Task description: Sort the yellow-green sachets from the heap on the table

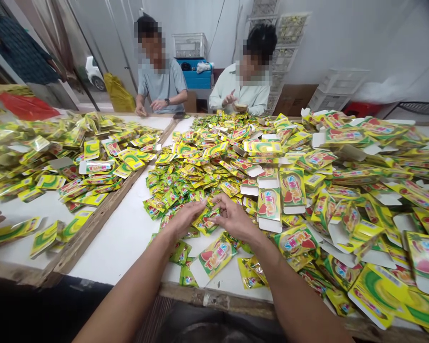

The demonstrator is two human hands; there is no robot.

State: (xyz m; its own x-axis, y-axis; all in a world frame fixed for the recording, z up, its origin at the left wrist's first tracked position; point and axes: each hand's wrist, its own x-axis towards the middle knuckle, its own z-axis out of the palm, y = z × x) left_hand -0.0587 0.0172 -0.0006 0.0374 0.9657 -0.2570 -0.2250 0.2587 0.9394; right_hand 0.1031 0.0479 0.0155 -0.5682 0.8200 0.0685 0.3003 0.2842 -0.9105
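My left hand (186, 216) is over the pile of small green and yellow sachets (173, 190), its fingers stretched out together toward the right. Facing it, my right hand (236, 218) has curved fingers, with the thumb apart from them. A yellow sachet (205, 224) lies between the two hands, near the right thumb; I see neither hand gripping it. Just below them lies a flat printed carton (216, 257) with a white flap sticking out. More sachets (252, 272) lie by my right forearm. Two open cartons (269, 202) rest right of my right hand.
Many yellow-green cartons (357, 209) are heaped on the right, and another heap (93, 162) covers the left table. A wooden strip (103, 209) divides the white tabletop (116, 240). Two people (162, 83) sit across the table; another person stands far left. Crates (339, 88) are stacked behind.
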